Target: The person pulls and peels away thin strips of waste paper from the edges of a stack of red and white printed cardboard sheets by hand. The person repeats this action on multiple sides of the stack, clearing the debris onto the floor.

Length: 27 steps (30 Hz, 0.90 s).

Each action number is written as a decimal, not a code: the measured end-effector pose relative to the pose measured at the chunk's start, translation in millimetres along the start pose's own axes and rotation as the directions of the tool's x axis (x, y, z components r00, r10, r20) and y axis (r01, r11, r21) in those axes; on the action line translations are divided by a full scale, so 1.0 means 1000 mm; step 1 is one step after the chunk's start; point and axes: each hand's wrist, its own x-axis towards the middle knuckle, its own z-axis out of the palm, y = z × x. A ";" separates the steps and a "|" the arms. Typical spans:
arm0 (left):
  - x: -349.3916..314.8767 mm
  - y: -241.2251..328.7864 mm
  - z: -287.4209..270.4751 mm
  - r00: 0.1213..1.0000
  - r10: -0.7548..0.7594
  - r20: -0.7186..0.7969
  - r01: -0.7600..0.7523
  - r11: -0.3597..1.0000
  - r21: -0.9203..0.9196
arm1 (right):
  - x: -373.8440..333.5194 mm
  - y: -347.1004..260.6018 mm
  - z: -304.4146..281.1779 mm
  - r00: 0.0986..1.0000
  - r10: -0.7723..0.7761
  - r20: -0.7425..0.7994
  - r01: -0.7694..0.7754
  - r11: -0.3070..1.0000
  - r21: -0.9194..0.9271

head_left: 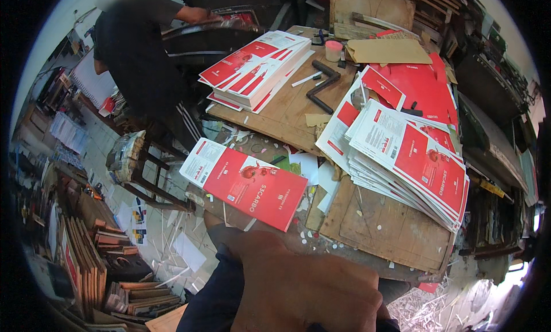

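Observation:
Large in the lower middle, close up, is my right hand, its fingers curled and its back toward me. Whatever it may hold is hidden beneath it. Just beyond lies a red-and-white printed stack, at the table's near left corner. A bit of skin, seemingly my left hand, shows by the stack's lower left edge; its fingers are mostly hidden. To the right, a fanned pile of similar printed sheets rests on the wooden table. Farther back stands a tall, neat pile of printed sheets.
A bent black bar and a pink-lidded jar sit on the table, near brown cardboard. Another person stands at the back left. A wooden stool is left of the table; paper scraps litter the floor.

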 end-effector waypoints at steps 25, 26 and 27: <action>0.008 -0.001 -0.010 0.983 -0.158 0.093 0.152 0.986 0.069 | -0.009 0.007 -0.016 0.997 0.011 -0.073 -0.009 1.000 0.022; 0.008 0.000 -0.012 0.970 -0.191 0.150 0.184 0.981 0.061 | -0.009 0.008 -0.017 0.997 0.011 -0.077 -0.009 1.000 0.020; 0.007 -0.004 -0.005 0.990 -0.130 0.046 0.124 0.985 0.120 | -0.008 0.008 -0.018 0.997 0.011 -0.081 -0.009 1.000 0.019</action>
